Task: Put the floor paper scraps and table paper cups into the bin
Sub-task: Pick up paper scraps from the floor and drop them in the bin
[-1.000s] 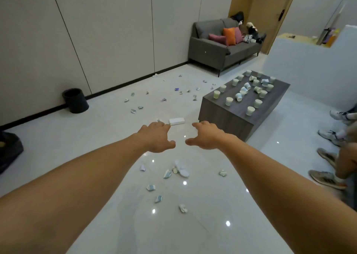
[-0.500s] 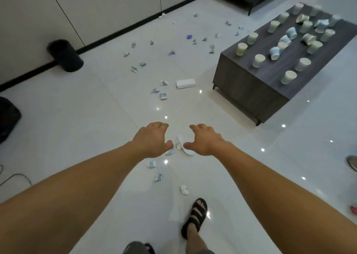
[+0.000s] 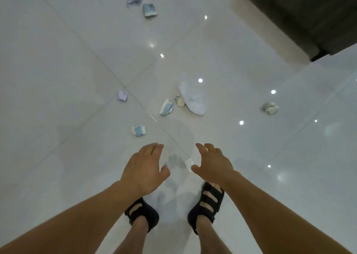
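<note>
Over white tiled floor, hovers with left hand and right hand spread, empty, by white scrap; seems barely begun, blue scraps ungathered.

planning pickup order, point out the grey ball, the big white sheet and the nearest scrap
grey ball (image 3: 270, 108): head view, centre of the crumple
white sheet (image 3: 194, 101): head view, middle of the sheet
nearest scrap (image 3: 189, 163): head view, its visible middle

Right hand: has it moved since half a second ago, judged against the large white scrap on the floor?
Yes. The right hand overlapped the large white scrap then; now it sits nearer the right sandal, beside a small white scrap.
</note>
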